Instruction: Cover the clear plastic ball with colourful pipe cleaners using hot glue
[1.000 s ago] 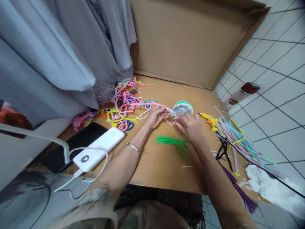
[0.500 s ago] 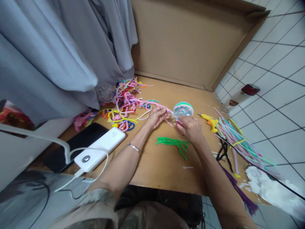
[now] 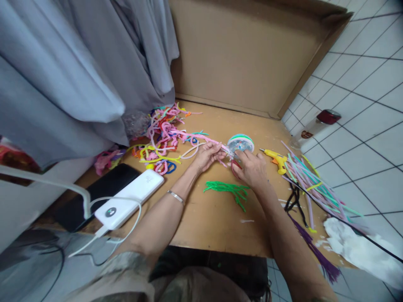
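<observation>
My left hand (image 3: pixel 208 157) is closed in a pinch on a pink pipe cleaner (image 3: pixel 201 137), which trails left toward a tangled heap. My right hand (image 3: pixel 251 167) grips a pair of scissors with red handles (image 3: pixel 233 168). Its blades point left and meet the pipe cleaner's end just beyond my left fingertips; whether they are apart is too small to tell. Right behind my right hand stands a round clear container with a green and white rim (image 3: pixel 241 137). A bunch of green pipe cleaners (image 3: pixel 226 188) lies on the table in front of both hands.
Tangled colourful pipe cleaners (image 3: pixel 163 132) lie at the back left. A white power bank (image 3: pixel 129 199) with a cable rests beside a black phone (image 3: pixel 94 201). On the right are a yellow glue gun (image 3: pixel 277 161), straight pipe cleaners (image 3: pixel 315 182), purple strands (image 3: pixel 315 249) and white stuffing (image 3: pixel 355 247).
The scissors and my right hand have shifted slightly, and the blades appear turned a little at the pipe cleaner's end. My left hand keeps its pinch. The whole view has moved slightly.
</observation>
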